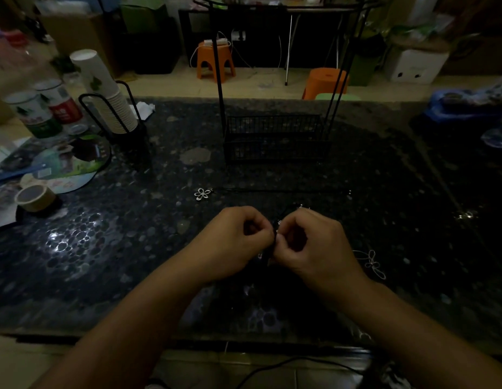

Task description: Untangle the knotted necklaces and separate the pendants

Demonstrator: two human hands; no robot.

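Dark speckled table (103,248); black wire rack (275,138) at far centre. Left hand (238,242) and right hand (308,242), near centre, each grip pinching black necklace cord (274,242) between them. Flower pendant (203,193) far-left of hands; wire pendant (371,262) just right

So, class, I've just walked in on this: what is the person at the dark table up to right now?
A person is picking at a knot of dark necklace cord, pinching it between the left hand and the right hand just above the dark table. One flower pendant lies freed on the table beyond the hands, and another pendant lies to the right of the right hand. A black wire stand waits further back. The knot looks not yet undone.
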